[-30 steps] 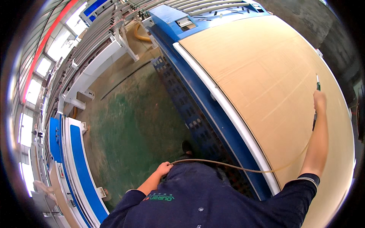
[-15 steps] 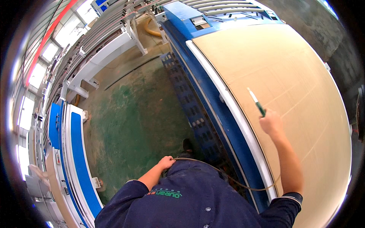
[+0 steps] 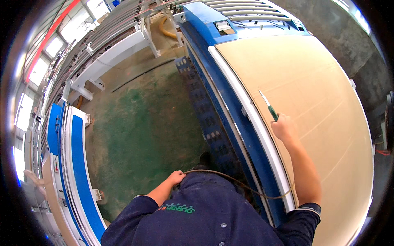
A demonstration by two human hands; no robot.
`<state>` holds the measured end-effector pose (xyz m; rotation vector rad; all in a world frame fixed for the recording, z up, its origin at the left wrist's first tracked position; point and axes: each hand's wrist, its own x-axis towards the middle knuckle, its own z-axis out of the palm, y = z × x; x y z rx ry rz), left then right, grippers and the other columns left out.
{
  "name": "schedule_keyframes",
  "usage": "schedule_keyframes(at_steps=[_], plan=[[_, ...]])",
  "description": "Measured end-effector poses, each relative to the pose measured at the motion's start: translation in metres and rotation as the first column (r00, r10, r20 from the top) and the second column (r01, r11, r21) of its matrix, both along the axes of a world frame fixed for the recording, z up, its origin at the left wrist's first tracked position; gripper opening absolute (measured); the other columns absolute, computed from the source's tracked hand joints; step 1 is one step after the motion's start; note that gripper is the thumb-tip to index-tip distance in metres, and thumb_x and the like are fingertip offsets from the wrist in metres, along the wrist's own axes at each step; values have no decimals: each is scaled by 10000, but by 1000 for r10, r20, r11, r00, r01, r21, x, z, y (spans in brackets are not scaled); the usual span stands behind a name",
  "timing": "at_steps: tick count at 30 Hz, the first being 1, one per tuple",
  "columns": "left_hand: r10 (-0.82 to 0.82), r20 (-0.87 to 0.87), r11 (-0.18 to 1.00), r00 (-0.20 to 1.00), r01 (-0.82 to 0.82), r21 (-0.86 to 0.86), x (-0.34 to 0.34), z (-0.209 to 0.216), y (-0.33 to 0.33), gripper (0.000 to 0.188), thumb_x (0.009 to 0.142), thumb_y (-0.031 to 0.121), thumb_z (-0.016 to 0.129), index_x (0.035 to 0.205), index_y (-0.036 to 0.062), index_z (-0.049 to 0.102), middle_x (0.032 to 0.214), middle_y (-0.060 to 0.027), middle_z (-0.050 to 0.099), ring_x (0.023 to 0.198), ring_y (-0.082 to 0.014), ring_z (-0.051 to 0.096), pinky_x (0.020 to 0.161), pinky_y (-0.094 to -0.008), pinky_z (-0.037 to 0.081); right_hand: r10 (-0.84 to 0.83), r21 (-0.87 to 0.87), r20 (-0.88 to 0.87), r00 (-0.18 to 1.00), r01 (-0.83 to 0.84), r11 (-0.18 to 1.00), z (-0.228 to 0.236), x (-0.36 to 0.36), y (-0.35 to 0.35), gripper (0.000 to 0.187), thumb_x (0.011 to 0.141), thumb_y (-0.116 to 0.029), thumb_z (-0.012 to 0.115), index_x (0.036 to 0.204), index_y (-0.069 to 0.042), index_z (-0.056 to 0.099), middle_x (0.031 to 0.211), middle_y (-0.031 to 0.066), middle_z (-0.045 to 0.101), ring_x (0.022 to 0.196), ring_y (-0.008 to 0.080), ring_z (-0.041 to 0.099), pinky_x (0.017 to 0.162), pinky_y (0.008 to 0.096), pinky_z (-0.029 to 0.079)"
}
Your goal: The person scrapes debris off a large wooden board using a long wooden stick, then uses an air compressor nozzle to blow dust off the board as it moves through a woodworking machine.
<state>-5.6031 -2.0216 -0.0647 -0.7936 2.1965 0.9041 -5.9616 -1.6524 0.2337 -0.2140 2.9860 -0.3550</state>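
Observation:
My right hand (image 3: 284,126) is closed around the green grip of a slim air blow gun (image 3: 266,102), whose pale, tapered nozzle points away from me and slightly left. It is over the large tan board (image 3: 312,78); whether the tip touches the surface I cannot tell. Down at my waist, my left hand (image 3: 176,177) grips a thin brownish hose (image 3: 230,177). The hose crosses in front of my body and passes over the board's near edge toward my right forearm, which hides its far end. Faint pale streaks mark the board.
A blue machine frame (image 3: 213,94) with a white rail (image 3: 250,110) borders the board's left side. Grey rollers (image 3: 242,7) lie beyond it. Left of the green floor (image 3: 143,123) stands a blue and white machine (image 3: 84,164). A dark bar (image 3: 143,74) lies on the floor.
My right hand has moved a little left with the blow gun, and its nozzle tip is slightly farther forward. My left hand keeps its hold on the hose. The view has shifted slightly.

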Motion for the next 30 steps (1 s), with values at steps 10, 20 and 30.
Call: schedule_keyframes(at_steps=[10,20,30], plan=[[-169,66,985,983,167,39,-73,-42,-41,431,810,395,565,1073,69,666,1084,-189,660,1044,-346,611,886,-421,474,-410,-41,-68,910,408,912,-20,-40,93,322,739,-167,535,919,82,632,928,325,615,928,458,601,778,484,478],[-376,34,922,926,369,121,-177,-66,-58,487,835,450,551,1111,64,657,1147,-186,641,1097,-339,593,918,-415,461,-926,-248,49,376,902,353,-10,20,309,189,776,-194,489,685,-29,506,521,99,465,406,236,481,377,399,378],[-608,19,768,794,581,270,-227,-86,-61,489,874,463,531,1104,50,653,1111,-187,650,1073,-349,599,901,-424,460,-994,-276,31,109,956,96,13,128,294,160,785,-186,472,704,-48,464,511,71,409,377,222,435,352,375,355]])
